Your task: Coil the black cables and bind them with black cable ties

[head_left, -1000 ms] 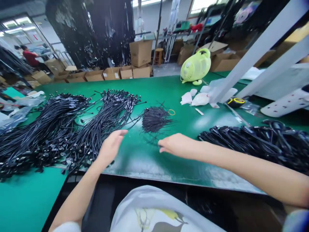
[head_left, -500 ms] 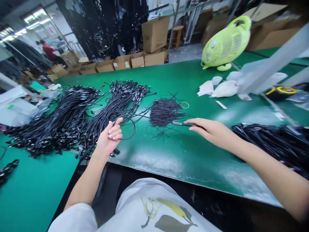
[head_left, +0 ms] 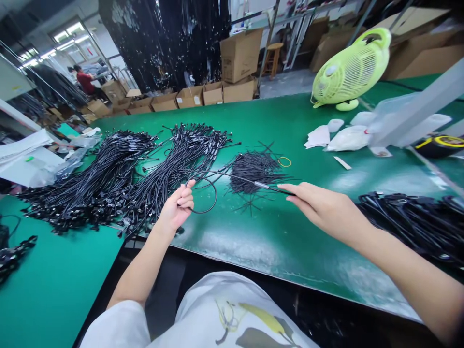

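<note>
My left hand (head_left: 177,209) is closed around a thin black cable (head_left: 208,191) that curls in a loop to its right. The cable runs on across the green table (head_left: 275,237) to my right hand (head_left: 319,207), whose fingers pinch its far end near a small grey connector. Just behind the stretched cable lies a small heap of black cable ties (head_left: 253,166) with a yellow rubber band (head_left: 286,162) beside it. Two big bundles of black cables (head_left: 119,174) lie to the left of my left hand.
Another pile of black cables (head_left: 413,222) lies at the right. A lime-green fan (head_left: 350,70), white bags (head_left: 348,137) and a yellow-black tape measure (head_left: 440,145) sit at the back right. Cardboard boxes (head_left: 237,55) stand beyond the table. A person in red (head_left: 85,79) works far left.
My left hand went from open over the bundle to closed on one cable. My right hand took its other end and the cable is stretched between both hands.
</note>
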The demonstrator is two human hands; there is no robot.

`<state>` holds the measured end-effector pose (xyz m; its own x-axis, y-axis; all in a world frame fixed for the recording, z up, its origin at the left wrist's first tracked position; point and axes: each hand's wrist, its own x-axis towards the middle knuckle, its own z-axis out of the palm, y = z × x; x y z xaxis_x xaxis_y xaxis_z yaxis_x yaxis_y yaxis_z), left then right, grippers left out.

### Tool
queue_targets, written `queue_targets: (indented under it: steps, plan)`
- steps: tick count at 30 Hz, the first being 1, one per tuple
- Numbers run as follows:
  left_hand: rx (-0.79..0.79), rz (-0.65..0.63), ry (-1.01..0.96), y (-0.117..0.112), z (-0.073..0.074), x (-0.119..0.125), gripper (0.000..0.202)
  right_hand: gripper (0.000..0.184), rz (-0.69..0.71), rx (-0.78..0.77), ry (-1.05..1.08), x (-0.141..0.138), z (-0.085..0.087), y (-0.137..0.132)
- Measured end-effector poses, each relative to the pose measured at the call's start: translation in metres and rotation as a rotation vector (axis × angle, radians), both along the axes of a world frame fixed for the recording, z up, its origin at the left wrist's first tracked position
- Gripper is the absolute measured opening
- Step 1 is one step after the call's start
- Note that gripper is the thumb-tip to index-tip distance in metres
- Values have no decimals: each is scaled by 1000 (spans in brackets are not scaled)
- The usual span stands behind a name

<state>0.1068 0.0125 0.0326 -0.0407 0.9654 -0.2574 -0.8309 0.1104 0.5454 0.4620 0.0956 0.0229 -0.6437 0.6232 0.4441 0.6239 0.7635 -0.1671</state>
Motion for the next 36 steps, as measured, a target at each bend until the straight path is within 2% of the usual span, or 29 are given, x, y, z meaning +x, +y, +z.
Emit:
queue_targets:
  steps: [3, 5, 7, 8, 10, 11, 13, 16, 18, 20, 22, 24, 26, 29, 33, 36]
  plan:
    - [10, 36, 165, 3, -3, 9, 19, 31, -13, 76, -66, -12, 1, -18]
    - [88, 13, 409, 3, -8, 28, 19, 31, 114, 48, -218, -29, 7, -36]
    - [210, -116, 707, -1, -13, 51, 26, 28, 334, -89, -301, -50, 16, -51]
    - [271, -196, 844, -4, -15, 62, 29, 26, 405, -164, -274, -60, 22, -54]
    - [362, -327, 1022, -11, -19, 78, 32, 20, 424, -295, -126, -77, 31, -50]
    - [389, -357, 1044, -14, -20, 82, 33, 17, 376, -344, -26, -84, 33, -44]
    - [397, -345, 937, -16, -22, 85, 34, 12, 234, -423, 209, -91, 30, -30]
    - [332, -257, 612, -12, -25, 84, 31, 31, 103, -577, 650, -101, 7, -18]
    - [242, -205, 488, -8, -28, 85, 33, 34, 117, -841, 872, -109, -13, -20]
    - [142, -236, 458, -7, -34, 90, 41, 38, 117, -1120, 1041, -118, -27, -27]
    - [89, -304, 448, -8, -40, 96, 49, 40, 67, -1251, 1207, -122, -32, -33]
    - [100, -317, 422, -10, -46, 102, 51, 39, 66, -1291, 1315, -123, -29, -35]
    - [123, -243, 439, -12, -51, 106, 49, 40, 94, -1348, 1401, -124, -23, -34]
    - [123, -213, 593, -12, -59, 108, 47, 40, 68, -1419, 1555, -131, -20, -36]
    - [188, -401, 825, -12, -70, 101, 52, 45, -4, -1358, 1560, -146, -24, -48]
    - [234, -556, 911, -14, -73, 93, 57, 46, 22, -1256, 1540, -150, -25, -55]
